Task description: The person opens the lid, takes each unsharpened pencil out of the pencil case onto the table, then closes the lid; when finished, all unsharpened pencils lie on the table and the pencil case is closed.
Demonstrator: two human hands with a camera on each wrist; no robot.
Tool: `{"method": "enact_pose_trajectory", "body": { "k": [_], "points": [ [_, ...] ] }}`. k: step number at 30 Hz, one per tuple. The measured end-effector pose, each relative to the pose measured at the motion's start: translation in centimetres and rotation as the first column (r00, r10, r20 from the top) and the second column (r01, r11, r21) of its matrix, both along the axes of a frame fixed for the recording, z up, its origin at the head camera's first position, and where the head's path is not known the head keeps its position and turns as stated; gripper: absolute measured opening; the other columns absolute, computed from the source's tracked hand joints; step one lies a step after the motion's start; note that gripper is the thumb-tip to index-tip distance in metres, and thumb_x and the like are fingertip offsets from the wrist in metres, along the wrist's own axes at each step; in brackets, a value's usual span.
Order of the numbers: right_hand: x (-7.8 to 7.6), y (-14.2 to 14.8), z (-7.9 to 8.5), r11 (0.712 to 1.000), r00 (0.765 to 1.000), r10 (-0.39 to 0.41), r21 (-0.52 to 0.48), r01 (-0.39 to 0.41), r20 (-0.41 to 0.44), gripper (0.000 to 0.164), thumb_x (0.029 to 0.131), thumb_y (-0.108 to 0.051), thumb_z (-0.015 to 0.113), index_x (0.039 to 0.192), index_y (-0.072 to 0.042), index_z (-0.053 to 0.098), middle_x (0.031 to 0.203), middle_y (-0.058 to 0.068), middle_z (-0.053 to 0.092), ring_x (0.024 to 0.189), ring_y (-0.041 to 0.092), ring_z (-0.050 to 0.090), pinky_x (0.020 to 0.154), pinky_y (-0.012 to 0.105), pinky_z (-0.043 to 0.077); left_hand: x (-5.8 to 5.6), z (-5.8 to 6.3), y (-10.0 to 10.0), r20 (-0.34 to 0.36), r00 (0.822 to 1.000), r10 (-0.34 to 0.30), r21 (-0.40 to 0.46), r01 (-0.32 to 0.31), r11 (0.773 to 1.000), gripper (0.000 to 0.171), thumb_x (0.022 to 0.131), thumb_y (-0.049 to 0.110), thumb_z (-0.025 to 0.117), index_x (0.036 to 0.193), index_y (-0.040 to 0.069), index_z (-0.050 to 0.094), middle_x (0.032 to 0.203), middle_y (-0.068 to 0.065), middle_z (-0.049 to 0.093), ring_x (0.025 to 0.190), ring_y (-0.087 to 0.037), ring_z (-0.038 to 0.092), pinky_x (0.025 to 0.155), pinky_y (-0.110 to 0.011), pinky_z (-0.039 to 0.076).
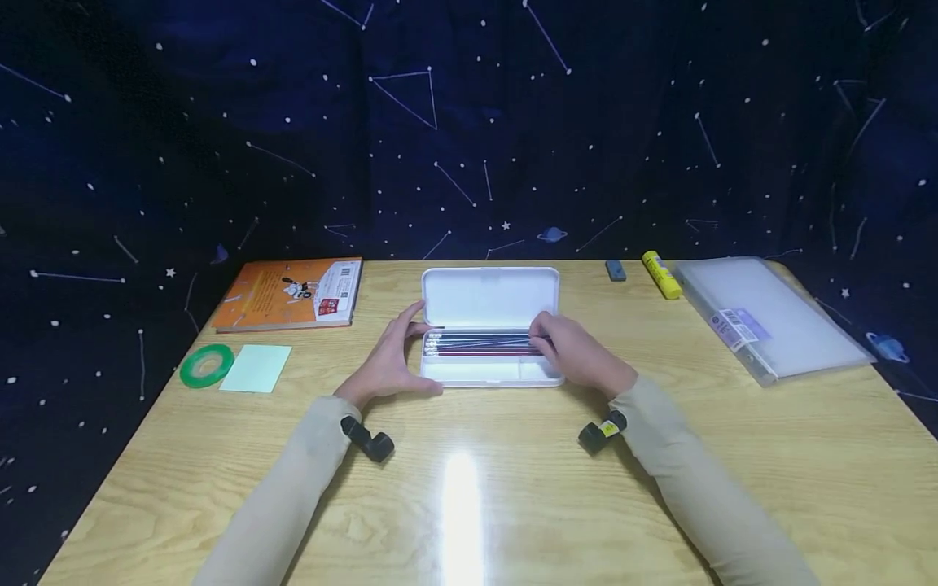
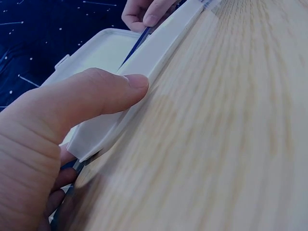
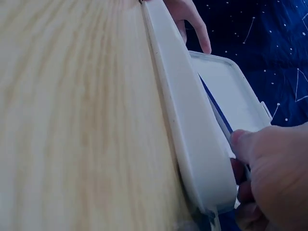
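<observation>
A white pencil case (image 1: 469, 373) lies on the table with its lid (image 1: 489, 298) raised at the back. Several dark blue and red pencils (image 1: 476, 353) with pale ends lie side by side in its long compartment. My left hand (image 1: 394, 360) grips the case's left end, thumb on the front wall and fingers behind. At the right end, my right hand (image 1: 575, 350) pinches a dark blue pencil (image 3: 214, 102) between thumb and fingers. That pencil tilts up above the case rim in the right wrist view; its held end is hidden by the fingers.
An orange book (image 1: 271, 293), green tape roll (image 1: 208, 365) and pale green notepad (image 1: 256, 368) lie to the left. A blue eraser (image 1: 615, 270), yellow glue stick (image 1: 661, 275) and translucent folder (image 1: 777, 317) lie to the right. A dark starry cloth (image 1: 469, 130) hangs behind.
</observation>
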State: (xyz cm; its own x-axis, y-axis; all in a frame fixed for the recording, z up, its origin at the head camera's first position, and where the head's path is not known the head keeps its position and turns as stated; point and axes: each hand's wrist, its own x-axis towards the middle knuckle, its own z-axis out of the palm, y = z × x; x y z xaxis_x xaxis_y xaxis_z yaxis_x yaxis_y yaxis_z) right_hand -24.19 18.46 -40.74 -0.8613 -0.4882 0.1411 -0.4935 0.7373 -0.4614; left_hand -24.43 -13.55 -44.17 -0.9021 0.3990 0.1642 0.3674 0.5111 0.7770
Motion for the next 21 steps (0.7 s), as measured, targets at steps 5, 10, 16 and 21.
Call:
{"method": "enact_pose_trajectory", "body": {
  "k": [5, 10, 16, 21],
  "points": [
    [0.3, 0.8, -0.2, 0.996, 0.997, 0.053, -0.076, -0.057, -0.054, 0.013, 0.093, -0.009, 0.061, 0.103, -0.004, 0.068, 0.096, 0.008, 0.068, 0.09, 0.02, 0.062, 0.084, 0.041, 0.054, -0.2, 0.0, 0.0, -0.001, 1.0, -0.001, -0.021, 0.001, 1.0, 0.135, 0.047, 0.036, 0.096, 0.154, 0.026, 0.013, 0.136, -0.001, 0.057, 0.135, -0.021, 0.034, 0.119, -0.046, 0.018],
    [0.5, 1.7, -0.2, 0.981, 0.995, 0.001, -0.194, -0.021, -0.103, 0.013, 0.09, -0.006, 0.065, 0.101, -0.004, 0.072, 0.096, 0.009, 0.072, 0.078, 0.016, 0.059, 0.071, 0.031, 0.051, -0.3, 0.1, -0.2, -0.002, 1.0, -0.006, -0.033, 0.006, 0.999, 0.135, 0.049, 0.037, 0.095, 0.154, 0.025, 0.011, 0.137, -0.001, 0.056, 0.136, -0.022, 0.033, 0.119, -0.048, 0.017],
    [1.0, 3.6, 0.0, 0.968, 0.993, -0.112, -0.233, 0.098, -0.047, 0.014, 0.091, -0.013, 0.066, 0.102, -0.009, 0.073, 0.094, 0.005, 0.071, 0.069, 0.016, 0.051, 0.06, 0.023, 0.042, -0.4, 0.3, 0.0, 0.003, 1.0, -0.006, -0.013, 0.006, 1.0, 0.135, 0.048, 0.035, 0.096, 0.154, 0.025, 0.013, 0.137, -0.002, 0.056, 0.135, -0.022, 0.034, 0.12, -0.046, 0.017],
    [1.5, 5.9, -0.6, 0.954, 0.983, -0.179, -0.252, 0.164, -0.039, 0.013, 0.093, -0.015, 0.064, 0.102, -0.01, 0.071, 0.088, 0.004, 0.07, 0.066, 0.015, 0.052, 0.057, 0.022, 0.043, -0.3, 0.4, 0.1, 0.012, 1.0, -0.002, -0.006, 0.003, 1.0, 0.135, 0.048, 0.034, 0.096, 0.154, 0.025, 0.013, 0.137, -0.003, 0.056, 0.134, -0.022, 0.035, 0.12, -0.045, 0.017]
  ]
}}
